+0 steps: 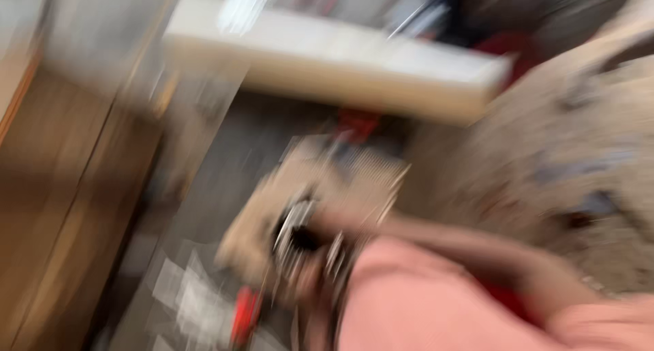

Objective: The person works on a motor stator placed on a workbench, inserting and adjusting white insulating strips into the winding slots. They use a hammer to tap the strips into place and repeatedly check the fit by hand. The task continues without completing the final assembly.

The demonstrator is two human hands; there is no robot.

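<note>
Metal parts (300, 232), dark and shiny, are sitting right at a hand (320, 256) reaching in from a pink sleeve (409, 303); blur is hiding its grip and any progress. Other hand unseen.

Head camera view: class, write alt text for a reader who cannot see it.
Heavily motion-blurred view down at a pink-sleeved arm reaching toward a dark metallic object over a grey floor. A long pale board lies beyond, brown wooden panels left; whether the hands grip anything cannot be told.
</note>
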